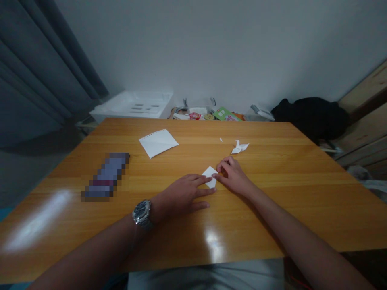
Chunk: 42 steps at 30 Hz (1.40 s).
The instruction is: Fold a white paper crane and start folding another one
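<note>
A small folded piece of white paper (211,170) lies on the wooden table in front of me, shaped roughly like a diamond. My left hand (190,193), with a metal watch (142,212) on its wrist, rests with fingers stretched and spread, some of them flat on the paper. At the paper's right corner, my right hand (232,174) has its thumb on the sheet and its other fingers curled in a pinch. Just beyond that hand sits a folded white paper crane (240,147). The fingers cover part of the folded paper.
On the wooden table (169,237), a white sheet with a torn, perforated edge (159,143) lies at the far left. A blurred-out phone-like slab (107,177) is nearer. A tiny paper scrap (221,139) lies by the crane. A white crate (136,104) stands behind the table.
</note>
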Each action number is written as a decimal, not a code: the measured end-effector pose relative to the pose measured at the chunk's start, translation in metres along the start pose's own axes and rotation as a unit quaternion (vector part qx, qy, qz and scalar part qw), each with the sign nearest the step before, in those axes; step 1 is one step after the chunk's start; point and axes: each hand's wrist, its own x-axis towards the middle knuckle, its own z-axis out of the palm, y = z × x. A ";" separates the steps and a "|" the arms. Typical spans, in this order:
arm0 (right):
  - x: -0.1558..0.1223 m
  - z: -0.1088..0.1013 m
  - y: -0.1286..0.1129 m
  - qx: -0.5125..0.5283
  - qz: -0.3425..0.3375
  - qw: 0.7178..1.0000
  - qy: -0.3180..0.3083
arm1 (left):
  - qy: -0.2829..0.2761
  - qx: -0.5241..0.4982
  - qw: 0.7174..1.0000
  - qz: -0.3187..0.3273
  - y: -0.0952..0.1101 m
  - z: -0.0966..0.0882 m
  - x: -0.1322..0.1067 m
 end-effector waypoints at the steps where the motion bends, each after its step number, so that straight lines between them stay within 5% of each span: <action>1: 0.000 0.001 0.001 -0.007 -0.003 1.000 0.002 | 0.000 -0.001 1.000 -0.002 0.001 0.000 0.000; 12: 0.003 0.008 0.002 -0.070 0.008 0.997 0.021 | -0.013 0.009 1.000 -0.010 0.001 0.001 0.000; 31: 0.002 0.000 -0.001 0.024 -0.001 0.999 0.040 | -0.005 0.058 0.998 -0.022 0.006 0.002 0.004; 42: -0.002 -0.005 -0.005 0.064 -0.106 0.992 0.014 | 0.021 0.083 0.995 -0.058 0.002 0.009 0.006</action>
